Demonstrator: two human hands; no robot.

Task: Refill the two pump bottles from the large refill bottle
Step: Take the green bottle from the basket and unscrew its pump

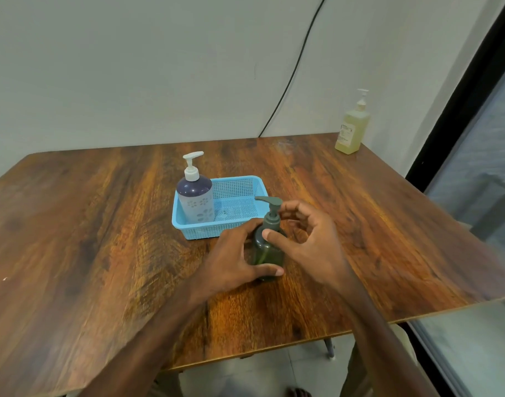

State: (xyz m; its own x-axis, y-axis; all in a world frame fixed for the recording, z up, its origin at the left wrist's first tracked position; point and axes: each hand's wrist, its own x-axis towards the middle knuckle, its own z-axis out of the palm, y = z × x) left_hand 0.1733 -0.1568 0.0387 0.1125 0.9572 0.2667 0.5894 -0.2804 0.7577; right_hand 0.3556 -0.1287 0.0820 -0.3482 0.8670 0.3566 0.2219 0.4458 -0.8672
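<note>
Two hands meet on the green pump bottle (267, 253), which stands upright on the surface (102, 224) just near of the blue basket (199, 232), long axis vertical, spout pointing left. Your left hand (234, 259) wraps its body from the left; your right hand (308, 242) pinches the pump collar from the right. The purple pump bottle (195, 196) stands in the basket's left end; the yellow refill bottle (351, 130) stands at the far right corner.

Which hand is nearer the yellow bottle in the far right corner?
Right. The right hand holds the green bottle's pump collar, on the side towards the yellow bottle, though well short of it; the left hand grips the green bottle's body, farther left.
</note>
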